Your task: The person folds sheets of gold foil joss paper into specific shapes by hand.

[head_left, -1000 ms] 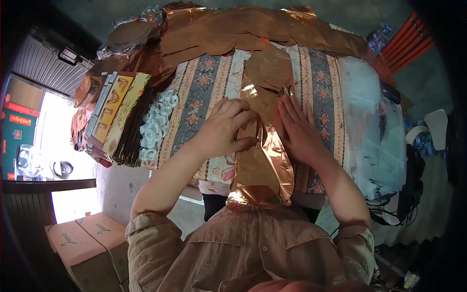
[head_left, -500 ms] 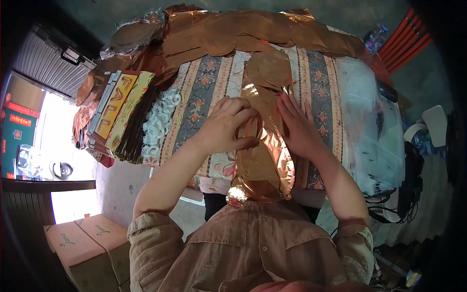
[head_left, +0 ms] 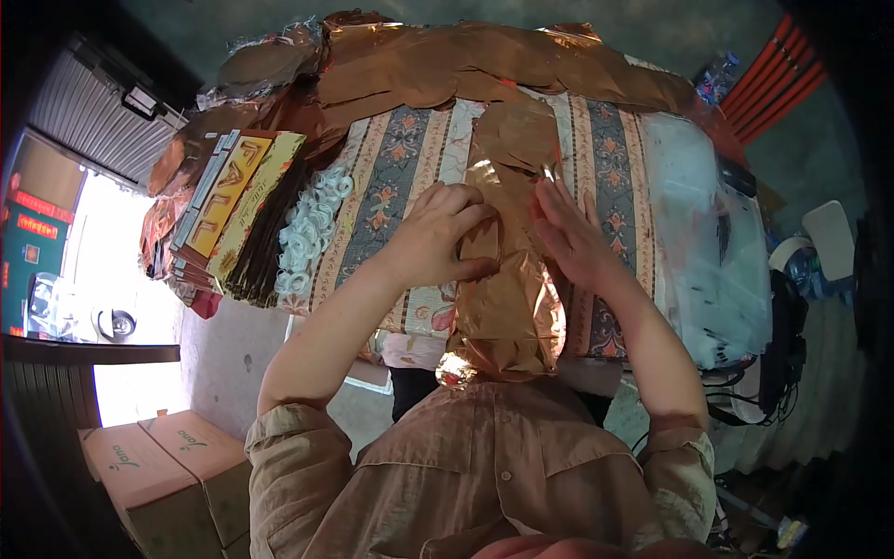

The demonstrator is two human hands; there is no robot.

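Observation:
A long copper-coloured foil piece point(head_left: 507, 303) lies down the middle of the patterned tablecloth point(head_left: 377, 177), its near end at my front. My left hand point(head_left: 442, 233) is curled round the foil's left edge, thumb below and fingers above, with a fold of foil between them. My right hand point(head_left: 573, 233) lies along the foil's right edge, fingers stretched out together and pointing away from me. More flat copper foil pieces point(head_left: 410, 70) are heaped across the far side of the table.
On the left are packs with a yellow "FALL" label point(head_left: 223, 196) and a pile of white rings point(head_left: 312, 228). Clear plastic bags point(head_left: 703, 261) lie on the right. Cardboard boxes point(head_left: 154, 461) stand at the lower left, and red bars point(head_left: 773, 79) at the upper right.
The foil's near part has flattened and spread, its right edge less folded. My right hand has tilted slightly, with its fingers nearer each other; my left hand has barely moved.

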